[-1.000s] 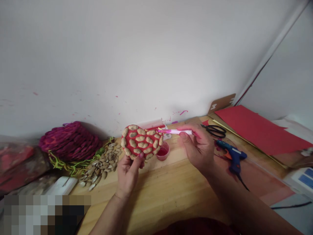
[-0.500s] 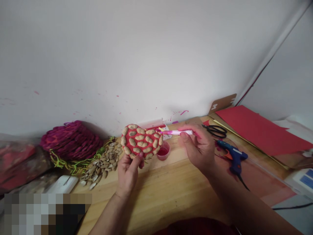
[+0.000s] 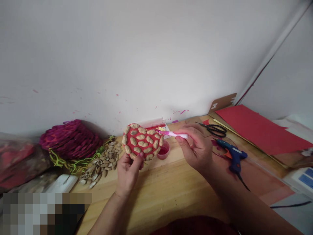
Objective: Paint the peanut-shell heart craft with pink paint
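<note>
My left hand (image 3: 129, 169) grips the lower edge of a red heart-shaped piece (image 3: 135, 136), its thumb on the front. Rows of peanut shells (image 3: 142, 143) cover the heart's face. In my right hand (image 3: 197, 147) is a paintbrush (image 3: 174, 134) with a white handle stained pink. The brush tip lies at the heart's upper right edge; whether it touches a shell I cannot tell. Just behind the heart's right side stands a small clear cup (image 3: 164, 152) of red paint, partly hidden.
Left on the wooden table (image 3: 171, 189) are loose peanut shells (image 3: 107, 163) and a stack of purple painted pieces (image 3: 70, 140) with green strings. At right lie a blue glue gun (image 3: 234, 158), black scissors (image 3: 216, 130) and red sheets (image 3: 259, 130). The wall (image 3: 146, 65) rises behind.
My right hand has shifted slightly left and tilted the paintbrush so its handle end sits lower. The heart has moved a touch to the right in view, still in my left hand.
</note>
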### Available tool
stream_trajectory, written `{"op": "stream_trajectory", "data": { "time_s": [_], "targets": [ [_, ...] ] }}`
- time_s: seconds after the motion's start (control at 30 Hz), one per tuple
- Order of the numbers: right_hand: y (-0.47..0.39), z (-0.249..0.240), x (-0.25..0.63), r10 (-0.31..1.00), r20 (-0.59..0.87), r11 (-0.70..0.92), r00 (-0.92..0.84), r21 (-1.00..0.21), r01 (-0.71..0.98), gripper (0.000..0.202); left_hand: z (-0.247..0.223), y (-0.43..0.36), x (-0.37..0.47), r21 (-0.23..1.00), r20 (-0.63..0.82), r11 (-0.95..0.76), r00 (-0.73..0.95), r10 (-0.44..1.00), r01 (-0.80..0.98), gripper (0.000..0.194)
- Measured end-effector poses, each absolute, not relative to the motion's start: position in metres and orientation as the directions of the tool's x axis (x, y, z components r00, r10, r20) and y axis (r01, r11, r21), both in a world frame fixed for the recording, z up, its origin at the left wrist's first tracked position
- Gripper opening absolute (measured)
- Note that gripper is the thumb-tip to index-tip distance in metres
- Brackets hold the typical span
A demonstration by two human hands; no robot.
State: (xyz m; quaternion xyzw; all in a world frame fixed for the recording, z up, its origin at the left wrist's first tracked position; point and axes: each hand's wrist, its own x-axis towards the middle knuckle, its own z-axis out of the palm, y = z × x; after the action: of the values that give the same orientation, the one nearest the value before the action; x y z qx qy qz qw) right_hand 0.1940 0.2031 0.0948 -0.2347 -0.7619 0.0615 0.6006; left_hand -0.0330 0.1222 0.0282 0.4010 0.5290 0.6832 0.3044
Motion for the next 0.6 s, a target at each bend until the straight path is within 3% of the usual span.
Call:
{"op": "stream_trajectory", "data": {
  "time_s": [0.4,0.6],
  "targets": [
    [0.204,0.093,0.192,0.431,0.884,0.884,-0.180,-0.374,0.280,0.016,0.025,0.122,-0.035,0.973,0.217,-0.227,-0.439,0.872,0.030,0.032],
    [0.205,0.094,0.192,0.415,0.891,0.886,-0.185,-0.350,0.304,0.013,0.020,0.121,-0.037,0.959,0.234,-0.277,-0.378,0.896,-0.061,0.034]
  ]
}}
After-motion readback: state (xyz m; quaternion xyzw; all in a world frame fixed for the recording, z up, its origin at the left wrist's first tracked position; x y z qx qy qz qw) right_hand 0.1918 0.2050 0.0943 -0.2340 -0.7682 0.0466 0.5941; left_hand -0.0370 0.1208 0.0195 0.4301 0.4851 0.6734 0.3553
